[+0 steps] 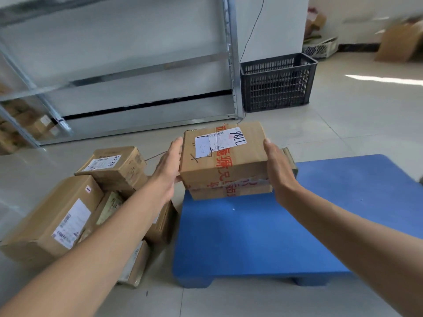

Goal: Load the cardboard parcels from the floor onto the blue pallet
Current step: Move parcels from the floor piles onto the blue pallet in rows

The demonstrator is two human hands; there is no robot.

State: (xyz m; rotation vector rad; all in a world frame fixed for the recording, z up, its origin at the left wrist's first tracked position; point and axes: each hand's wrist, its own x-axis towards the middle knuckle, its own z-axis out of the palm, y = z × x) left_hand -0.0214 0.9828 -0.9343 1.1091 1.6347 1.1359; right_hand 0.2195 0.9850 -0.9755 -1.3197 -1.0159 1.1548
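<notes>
two bare forearms reach out from the bottom corners, the left one passing over the heap of parcels on the floor [57,216], the right one over the blue pallet [263,236]. between them is the cardboard parcel [225,161] with red-printed tape and a white label marked in black pen. the left hand [169,165] lies flat on its left side and the right hand [278,165] flat on its right side. the fingers are straight, not curled, so the box is clamped by inward pressure from two open palms. that suits a box too wide to take in one hand.

the parcel sits at the pallet's far left corner, its label side up and its edges roughly square to the pallet. i can't tell whether its base already touches the blue deck or hangs just above it. a seam low on the near face may mean a second box underneath, but that is unclear. a sliver of another carton [289,159] shows behind the right hand, which suggests a back row is being filled first and the near deck left free.

several parcels remain on the floor just left of the pallet, a small one [114,165] perched on top, so i judge the loading to be at an early stage. a black crate [277,83] and metal shelving [233,65] stand beyond.
</notes>
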